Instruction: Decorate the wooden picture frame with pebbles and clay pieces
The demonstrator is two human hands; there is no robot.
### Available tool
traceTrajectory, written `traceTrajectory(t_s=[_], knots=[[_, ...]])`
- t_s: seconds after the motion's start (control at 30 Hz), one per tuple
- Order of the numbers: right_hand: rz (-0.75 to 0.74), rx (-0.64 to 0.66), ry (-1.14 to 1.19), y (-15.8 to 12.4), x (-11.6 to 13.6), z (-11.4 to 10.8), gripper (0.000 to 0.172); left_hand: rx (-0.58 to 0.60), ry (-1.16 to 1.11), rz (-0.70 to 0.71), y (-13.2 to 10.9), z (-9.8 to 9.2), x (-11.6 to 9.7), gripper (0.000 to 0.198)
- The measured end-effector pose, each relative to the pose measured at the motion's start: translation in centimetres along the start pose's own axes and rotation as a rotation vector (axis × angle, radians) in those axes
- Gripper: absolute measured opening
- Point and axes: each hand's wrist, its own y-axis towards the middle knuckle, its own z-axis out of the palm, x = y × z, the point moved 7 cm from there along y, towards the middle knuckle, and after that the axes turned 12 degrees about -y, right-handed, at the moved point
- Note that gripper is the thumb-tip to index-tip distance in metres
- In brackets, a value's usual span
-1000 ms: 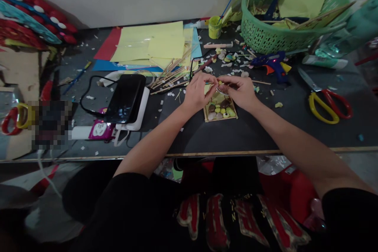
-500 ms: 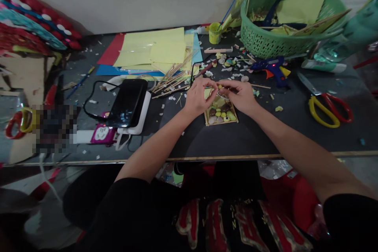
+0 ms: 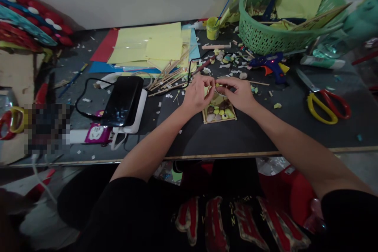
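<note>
A small stick-framed picture [image 3: 220, 117] lies on the dark table, with painted yellow, brown and pale pebbles along its lower part. Over its upper half my left hand [image 3: 198, 93] and my right hand [image 3: 238, 93] meet, fingertips pinched together. Something tiny and yellowish shows between the fingertips, too small to name. Thin brown strands appear just below the fingers. The picture's upper part is mostly covered by both hands.
Behind my hands are wooden sticks [image 3: 167, 75], coloured paper sheets [image 3: 141, 43] and a yellow paint pot [image 3: 212, 29]. To the right are a glue gun [image 3: 273, 65], scissors [image 3: 325, 104] and a green basket [image 3: 274, 37]. A phone [image 3: 124, 100] rests on the left.
The whole view has shifted slightly. Both hands keep their pinched pose above the framed picture, with only slight finger movement.
</note>
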Motion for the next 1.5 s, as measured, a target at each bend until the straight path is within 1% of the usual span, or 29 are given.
traceTrajectory(t_s=[0.13, 0.27, 0.37, 0.5, 0.67, 0.8, 0.87, 0.97, 1.13, 1.27, 1.4, 1.5], knots=[[0.098, 0.018, 0.130, -0.1, -0.7, 0.5, 0.028, 0.009, 0.062, 0.057, 0.2, 0.0, -0.4, 0.017], [0.140, 0.034, 0.245, 0.0, -1.0, 1.0, 0.030, 0.046, 0.068, 0.027, -0.1, 0.3, 0.1, 0.014], [0.188, 0.072, 0.362, 0.1, -1.1, 1.6, 0.036, 0.066, 0.022, 0.023, -0.4, 0.6, 0.4, 0.013], [0.225, 0.099, 0.480, 0.2, -1.0, 2.0, 0.046, 0.051, 0.045, 0.067, -0.4, 0.8, 0.0, 0.008], [0.248, 0.064, 0.435, 0.2, -1.3, 1.5, 0.047, -0.024, 0.058, 0.026, 0.1, -0.1, -0.2, 0.004], [0.240, 0.024, 0.423, 0.4, -1.3, 1.0, 0.044, -0.007, 0.133, 0.034, 0.3, -0.4, -0.4, 0.018], [0.228, 0.019, 0.446, 0.4, -1.1, 0.9, 0.042, 0.000, 0.160, 0.051, 0.3, -0.5, -0.6, 0.020], [0.237, 0.019, 0.446, 0.4, -1.1, 0.9, 0.041, -0.003, 0.191, 0.053, 0.3, -0.6, -0.7, 0.015], [0.252, 0.033, 0.438, 0.3, -1.3, 1.2, 0.043, -0.045, 0.240, 0.088, 0.4, -0.9, -1.1, 0.007], [0.269, 0.039, 0.464, 0.3, -1.4, 1.2, 0.043, -0.066, 0.210, 0.101, 0.6, -1.0, -1.5, 0.009], [0.307, 0.014, 0.483, 0.5, -1.6, 0.8, 0.047, -0.080, 0.158, -0.001, 0.5, -1.3, -0.8, 0.017], [0.310, 0.002, 0.474, 0.5, -1.7, 0.5, 0.048, -0.094, 0.184, -0.107, 0.0, -1.5, 0.7, 0.020]])
